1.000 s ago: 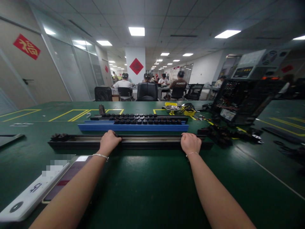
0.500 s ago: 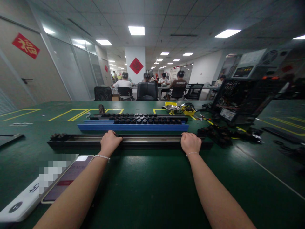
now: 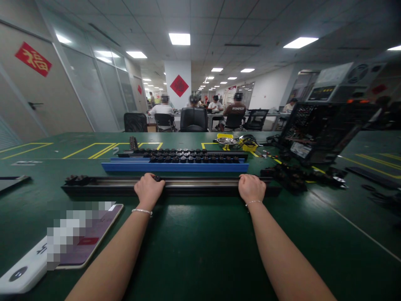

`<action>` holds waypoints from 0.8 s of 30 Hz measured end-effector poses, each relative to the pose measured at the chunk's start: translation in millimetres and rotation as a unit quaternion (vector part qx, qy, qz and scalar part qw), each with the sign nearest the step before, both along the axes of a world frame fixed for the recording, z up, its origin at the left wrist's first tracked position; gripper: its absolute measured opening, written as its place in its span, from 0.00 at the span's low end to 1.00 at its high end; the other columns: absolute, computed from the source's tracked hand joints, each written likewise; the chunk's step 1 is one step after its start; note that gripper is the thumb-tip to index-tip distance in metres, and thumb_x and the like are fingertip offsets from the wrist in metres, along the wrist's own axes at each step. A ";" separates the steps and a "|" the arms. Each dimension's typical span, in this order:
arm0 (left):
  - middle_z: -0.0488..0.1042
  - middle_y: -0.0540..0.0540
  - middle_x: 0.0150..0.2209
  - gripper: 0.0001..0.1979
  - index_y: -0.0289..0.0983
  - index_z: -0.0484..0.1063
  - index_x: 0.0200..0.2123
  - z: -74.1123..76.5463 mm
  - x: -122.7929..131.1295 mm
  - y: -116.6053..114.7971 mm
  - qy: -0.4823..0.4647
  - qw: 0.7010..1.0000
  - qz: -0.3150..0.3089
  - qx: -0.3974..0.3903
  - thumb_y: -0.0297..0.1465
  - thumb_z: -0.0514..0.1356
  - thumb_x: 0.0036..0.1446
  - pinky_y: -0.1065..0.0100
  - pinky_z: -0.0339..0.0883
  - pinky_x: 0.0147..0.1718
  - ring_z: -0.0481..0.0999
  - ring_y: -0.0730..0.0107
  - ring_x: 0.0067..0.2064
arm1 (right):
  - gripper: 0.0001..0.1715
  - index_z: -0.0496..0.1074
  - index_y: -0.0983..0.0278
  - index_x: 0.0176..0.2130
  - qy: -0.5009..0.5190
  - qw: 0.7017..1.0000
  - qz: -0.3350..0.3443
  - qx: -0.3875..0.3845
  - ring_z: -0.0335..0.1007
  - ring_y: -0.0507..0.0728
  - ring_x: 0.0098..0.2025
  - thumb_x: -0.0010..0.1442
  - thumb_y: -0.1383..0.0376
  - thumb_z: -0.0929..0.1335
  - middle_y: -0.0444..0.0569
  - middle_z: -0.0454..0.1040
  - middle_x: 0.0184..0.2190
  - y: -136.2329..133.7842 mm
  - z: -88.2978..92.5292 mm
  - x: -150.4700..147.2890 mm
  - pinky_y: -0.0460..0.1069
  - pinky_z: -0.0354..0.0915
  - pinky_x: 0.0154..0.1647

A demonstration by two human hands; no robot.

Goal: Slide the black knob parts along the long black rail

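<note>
Upper left of the frame, a red diamond-shaped paper sign (image 3: 33,59) on the beige wall (image 3: 19,100) bears a tilted gold character, 福. At upper centre, a second red diamond sign (image 3: 179,85) hangs on the white pillar (image 3: 171,71), its character too blurred to read. Pale letters on a seated person's brown T-shirt (image 3: 238,109) look like "PUMFER", uncertainly. Lower left, a white flat device (image 3: 26,267) on the green counter (image 3: 200,234) carries dark marks, partly pixelated, unreadable
</note>
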State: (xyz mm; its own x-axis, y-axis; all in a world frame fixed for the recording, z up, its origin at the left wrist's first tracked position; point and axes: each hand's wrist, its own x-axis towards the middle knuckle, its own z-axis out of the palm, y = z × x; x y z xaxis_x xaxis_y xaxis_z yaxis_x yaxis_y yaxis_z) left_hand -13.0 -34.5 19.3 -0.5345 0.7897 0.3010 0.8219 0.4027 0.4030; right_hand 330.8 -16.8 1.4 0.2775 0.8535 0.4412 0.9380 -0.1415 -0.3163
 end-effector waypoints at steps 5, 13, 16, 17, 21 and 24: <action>0.75 0.40 0.41 0.19 0.38 0.69 0.40 -2.5 2.6 -1.3 0.001 1.000 -0.004 0.020 0.41 0.56 0.46 0.57 0.59 0.48 0.72 0.51 0.47 | 0.21 0.75 0.59 0.40 -0.003 1.000 0.003 -0.004 0.63 0.56 0.49 0.60 0.65 0.55 0.47 0.74 0.44 0.1 0.7 0.6 0.53 0.52 0.46; 0.75 0.41 0.42 0.19 0.38 0.68 0.42 -3.9 5.5 -3.0 -0.010 0.999 -0.006 0.036 0.41 0.56 0.47 0.56 0.53 0.54 0.71 0.55 0.48 | 0.22 0.76 0.60 0.39 -0.004 1.000 0.007 0.006 0.63 0.56 0.48 0.61 0.63 0.55 0.48 0.75 0.44 0.7 -1.1 1.5 0.53 0.51 0.46; 0.75 0.41 0.43 0.19 0.38 0.68 0.42 -5.9 5.9 -3.3 -0.017 0.999 -0.012 0.043 0.41 0.56 0.48 0.55 0.49 0.56 0.71 0.55 0.49 | 0.23 0.76 0.60 0.39 -0.005 1.000 0.006 0.011 0.63 0.56 0.47 0.61 0.63 0.55 0.49 0.75 0.44 0.7 -1.8 1.5 0.53 0.52 0.46; 0.75 0.41 0.43 0.19 0.38 0.68 0.42 -6.4 6.1 -3.5 -0.018 0.999 -0.015 0.044 0.41 0.56 0.48 0.55 0.48 0.56 0.71 0.55 0.49 | 0.23 0.76 0.61 0.39 -0.005 1.000 0.007 0.012 0.63 0.56 0.47 0.61 0.63 0.55 0.49 0.75 0.44 0.6 -1.8 1.5 0.53 0.52 0.46; 0.75 0.41 0.42 0.18 0.38 0.69 0.40 -6.6 6.6 -4.7 -0.017 0.999 -0.026 0.044 0.42 0.55 0.49 0.54 0.47 0.57 0.71 0.55 0.48 | 0.22 0.76 0.61 0.41 0.000 1.000 0.017 0.003 0.63 0.56 0.48 0.61 0.63 0.55 0.49 0.75 0.44 -0.6 0.0 2.4 0.52 0.52 0.46; 0.75 0.41 0.42 0.17 0.39 0.69 0.40 -6.0 6.8 -5.5 -0.015 0.999 -0.026 0.039 0.42 0.55 0.49 0.53 0.47 0.57 0.71 0.55 0.49 | 0.22 0.75 0.60 0.41 0.000 1.000 0.023 -0.007 0.63 0.56 0.48 0.61 0.63 0.55 0.48 0.74 0.45 -1.5 1.6 3.5 0.52 0.52 0.46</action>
